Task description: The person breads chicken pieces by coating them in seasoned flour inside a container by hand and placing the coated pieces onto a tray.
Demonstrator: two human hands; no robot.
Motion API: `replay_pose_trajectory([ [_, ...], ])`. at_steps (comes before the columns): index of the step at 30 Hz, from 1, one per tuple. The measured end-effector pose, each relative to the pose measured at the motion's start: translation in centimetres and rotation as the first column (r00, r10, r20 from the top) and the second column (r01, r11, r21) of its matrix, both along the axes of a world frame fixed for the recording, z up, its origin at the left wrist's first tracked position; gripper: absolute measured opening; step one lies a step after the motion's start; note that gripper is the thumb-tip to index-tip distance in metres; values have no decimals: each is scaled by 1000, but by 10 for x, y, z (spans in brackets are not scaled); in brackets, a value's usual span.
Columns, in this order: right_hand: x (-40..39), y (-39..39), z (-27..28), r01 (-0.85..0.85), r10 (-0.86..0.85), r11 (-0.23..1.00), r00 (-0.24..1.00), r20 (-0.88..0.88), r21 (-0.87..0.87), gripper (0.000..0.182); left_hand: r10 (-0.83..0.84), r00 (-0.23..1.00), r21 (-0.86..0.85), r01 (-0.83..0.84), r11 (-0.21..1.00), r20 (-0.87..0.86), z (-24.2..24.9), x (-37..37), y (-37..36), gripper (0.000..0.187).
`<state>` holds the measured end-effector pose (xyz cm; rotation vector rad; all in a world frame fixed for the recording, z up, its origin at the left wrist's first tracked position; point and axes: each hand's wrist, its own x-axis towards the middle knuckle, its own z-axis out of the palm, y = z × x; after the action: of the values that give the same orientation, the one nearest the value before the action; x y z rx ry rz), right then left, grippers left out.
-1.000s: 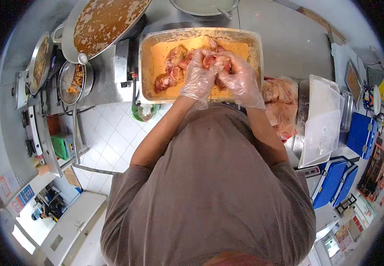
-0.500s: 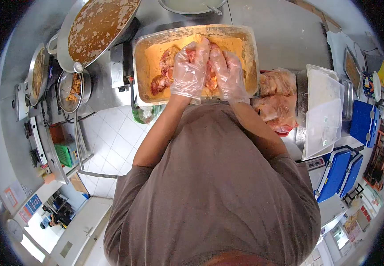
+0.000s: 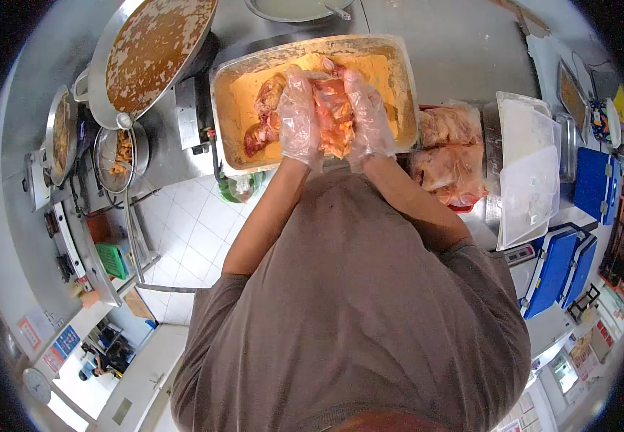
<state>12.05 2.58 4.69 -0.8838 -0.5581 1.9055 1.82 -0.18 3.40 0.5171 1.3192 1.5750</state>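
Both hands wear clear plastic gloves and are over a metal tray (image 3: 218, 115) that contains orange-yellow powder. Between them is a reddish piece of raw meat (image 3: 333, 115). My left hand (image 3: 300, 119) grips its left side, with the fingers pointing away from me. On the right side, my right hand (image 3: 368, 119) holds the same piece, fingers curled at its edge. More dark red meat (image 3: 263, 119) coated with powder lies in the tray, just left of my left hand.
Bagged raw meat (image 3: 450, 162) sits right of the tray, beside white plastic lids (image 3: 529, 183). A large pot of brown liquid (image 3: 155, 54) stands at the upper left, near a strainer (image 3: 116, 155). Behind the tray is a bowl of pale liquid (image 3: 294, 7).
My hands have moved apart, and the meat between them now shows broad and spread out. The camera view has shifted slightly.
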Motion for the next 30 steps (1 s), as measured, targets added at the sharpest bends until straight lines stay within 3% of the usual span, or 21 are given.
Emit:
replay_pose_trajectory([
  [4,-3,-3,10,54,-88,985,975,-203,-166,47,-50,992,83,59,995,-112,-11,5,-1,66],
  [10,-3,3,1,-69,-42,970,898,-437,-233,49,-134,949,129,101,987,286,-22,5,-1,70],
  [13,0,2,14,-109,-88,924,872,-482,-366,51,-225,912,232,150,961,343,-19,6,-3,63],
  [14,3,1,12,-128,-42,924,904,-425,-362,51,-298,903,319,196,927,310,-15,6,-5,61],
  [16,1,7,-5,-242,-6,868,867,-497,-434,46,-80,959,63,66,996,271,0,9,-4,54],
  [17,3,8,-11,-302,9,833,845,-534,-464,44,-99,952,98,74,992,288,-1,10,-4,54],
  [18,8,6,1,-307,29,810,871,-490,-499,44,-117,945,133,79,988,305,-4,11,-5,54],
  [21,10,2,-1,-200,177,868,980,-95,-455,45,-105,954,49,95,994,280,-17,0,-2,57],
  [22,17,2,5,-249,257,841,965,-51,-481,45,-128,958,29,125,992,257,-19,-6,-4,57],
  [23,28,2,1,-278,292,875,956,-26,-398,44,-158,958,11,160,987,240,-23,-12,-4,58],
  [24,40,4,-3,-306,324,899,946,7,-312,44,-101,995,-264,94,960,-15,-37,-28,-3,60],
  [25,53,6,-9,-337,355,914,934,44,-225,43,-124,980,-329,66,942,-157,-58,-47,-4,60],
  [26,68,6,-18,-311,318,948,920,229,-68,38,-154,944,-395,28,918,-291,-79,-66,-5,61],
  [27,87,6,-24,-197,139,978,856,498,65,35,-184,916,-370,42,928,-357,-88,-76,-8,61],
  [28,111,4,-28,-129,-65,967,710,701,221,32,-207,883,-345,55,937,-422,-96,-86,-10,60],
  [29,136,2,-34,-113,-278,918,503,818,381,29,-229,816,-386,7,923,-531,-96,-95,-19,60],
  [30,167,1,-51,-150,-476,821,353,805,551,31,-309,643,-339,80,937,-701,-103,-109,-29,53],
])
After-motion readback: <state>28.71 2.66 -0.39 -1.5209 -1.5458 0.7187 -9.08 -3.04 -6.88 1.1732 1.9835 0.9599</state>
